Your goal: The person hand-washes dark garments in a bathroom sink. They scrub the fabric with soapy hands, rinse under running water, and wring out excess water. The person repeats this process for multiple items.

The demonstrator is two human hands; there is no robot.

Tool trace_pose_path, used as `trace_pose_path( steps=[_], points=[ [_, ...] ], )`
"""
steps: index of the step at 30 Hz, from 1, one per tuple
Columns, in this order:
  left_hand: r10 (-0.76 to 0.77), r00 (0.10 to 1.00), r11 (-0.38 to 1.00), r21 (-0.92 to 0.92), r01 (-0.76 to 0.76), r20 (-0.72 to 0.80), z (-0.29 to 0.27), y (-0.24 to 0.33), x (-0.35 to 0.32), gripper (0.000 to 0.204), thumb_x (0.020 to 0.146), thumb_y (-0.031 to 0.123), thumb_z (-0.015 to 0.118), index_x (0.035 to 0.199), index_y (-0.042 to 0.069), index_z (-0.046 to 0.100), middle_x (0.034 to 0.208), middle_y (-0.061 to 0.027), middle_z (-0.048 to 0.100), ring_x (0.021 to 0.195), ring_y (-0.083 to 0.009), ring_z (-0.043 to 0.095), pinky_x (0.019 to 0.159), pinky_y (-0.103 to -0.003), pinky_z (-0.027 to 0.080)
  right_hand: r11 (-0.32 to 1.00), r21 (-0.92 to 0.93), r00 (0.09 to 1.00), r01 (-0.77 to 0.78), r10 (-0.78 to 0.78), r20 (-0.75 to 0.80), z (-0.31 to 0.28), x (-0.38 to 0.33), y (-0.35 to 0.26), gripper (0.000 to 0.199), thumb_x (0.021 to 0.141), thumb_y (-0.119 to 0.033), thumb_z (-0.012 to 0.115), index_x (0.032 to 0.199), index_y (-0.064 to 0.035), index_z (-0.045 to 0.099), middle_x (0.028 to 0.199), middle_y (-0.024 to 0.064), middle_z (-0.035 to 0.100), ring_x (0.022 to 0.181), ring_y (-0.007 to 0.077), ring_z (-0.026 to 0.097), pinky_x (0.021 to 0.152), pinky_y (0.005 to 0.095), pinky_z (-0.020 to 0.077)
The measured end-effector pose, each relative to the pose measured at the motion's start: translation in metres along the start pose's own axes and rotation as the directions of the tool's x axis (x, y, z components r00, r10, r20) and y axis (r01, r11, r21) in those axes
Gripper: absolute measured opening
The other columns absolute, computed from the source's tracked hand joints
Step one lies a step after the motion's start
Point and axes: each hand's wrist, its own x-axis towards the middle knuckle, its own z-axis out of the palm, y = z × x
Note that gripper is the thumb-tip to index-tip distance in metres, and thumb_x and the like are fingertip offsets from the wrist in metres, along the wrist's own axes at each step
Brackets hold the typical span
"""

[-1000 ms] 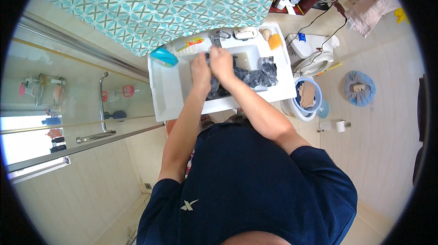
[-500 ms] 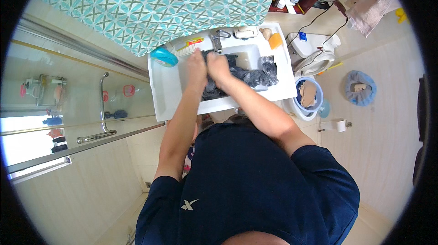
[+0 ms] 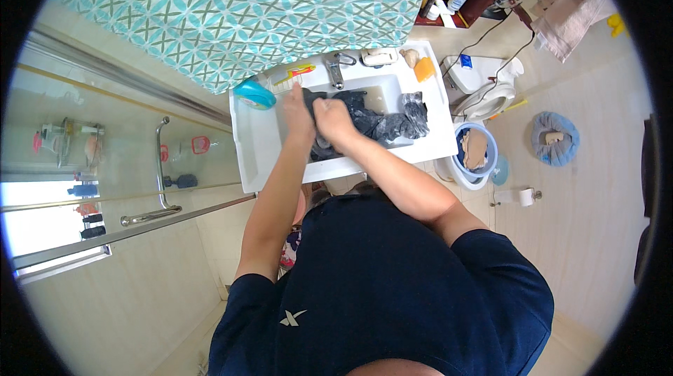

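Note:
Dark, wet, soapy cloth, probably clothing, lies bunched across the basin of a white sink. My left hand is closed on a fold of it at the basin's left side, slightly smeared by motion. Right beside it, my right hand is closed in a fist round another part of the same cloth. Some of the cloth sticks up between the two hands. A chrome faucet stands just beyond them. The rest of the cloth spreads rightward, with pale suds on its right end.
On the sink's rim are a teal bottle, a yellow and red item, a white soap dish and an orange block. A patterned curtain hangs beyond. To the right stand a bucket of clothes and a toilet.
My hands have shifted slightly against each other, and a dark fold of cloth now shows above and between them. The whole view has tilted a little.

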Motion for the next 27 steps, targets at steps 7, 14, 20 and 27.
trace_pose_path(
  steps=[7, 14, 20, 27],
  points=[
    [-0.447, 0.859, 0.860, -0.143, 0.490, 0.250, -0.016, -0.009, 0.001, 0.041, 0.104, 0.037, 0.054, 0.121, 0.001, 0.063, 0.114, -0.0091, 0.068, 0.101, -0.0200, 0.067, 0.089, -0.035, 0.054, 0.916, 0.392, 0.986, 0.083, -0.018, -0.166, -0.039, 0.026, 0.000, 0.035, 0.102, -0.029, 0.058, 0.086, 0.0007, 0.066, 0.072, 0.0039, 0.061, 0.069, 0.0123, 0.052, 0.065, 0.0324, 0.0444],
    [-0.290, 0.882, 0.921, -0.143, 0.363, 0.372, -0.052, -0.019, 0.010, 0.025, 0.098, 0.016, 0.064, 0.117, 0.001, 0.062, 0.105, -0.0074, 0.069, 0.092, -0.0199, 0.068, 0.085, -0.036, 0.055, 0.932, 0.101, 0.931, 0.348, -0.331, -0.154, -0.054, -0.004, -0.004, 0.020, 0.101, -0.022, 0.060, 0.099, -0.0020, 0.063, 0.076, 0.0042, 0.061, 0.068, 0.0157, 0.054, 0.067, 0.0325, 0.0468],
    [-0.061, 0.970, 0.962, 0.272, -0.005, 0.234, -0.030, -0.026, 0.015, 0.021, 0.102, 0.018, 0.057, 0.107, -0.001, 0.064, 0.096, -0.0038, 0.066, 0.087, -0.0134, 0.061, 0.080, -0.031, 0.050, 0.953, -0.109, 0.898, 0.284, -0.304, -0.319, -0.029, -0.036, -0.030, 0.038, 0.100, -0.032, 0.056, 0.083, 0.0006, 0.065, 0.079, 0.0265, 0.062, 0.078, 0.0452, 0.062, 0.069, 0.0484, 0.0484],
    [0.008, 0.984, 0.968, 0.247, -0.052, 0.176, 0.006, -0.004, -0.009, 0.033, 0.105, 0.029, 0.050, 0.099, 0.000, 0.063, 0.087, -0.0034, 0.064, 0.083, -0.0139, 0.058, 0.078, -0.031, 0.047, 0.994, 0.059, 0.925, 0.097, -0.068, -0.373, -0.026, -0.026, -0.052, 0.045, 0.101, -0.035, 0.048, 0.082, 0.0016, 0.067, 0.086, 0.0295, 0.065, 0.086, 0.0478, 0.064, 0.074, 0.0504, 0.0498]
  ],
)
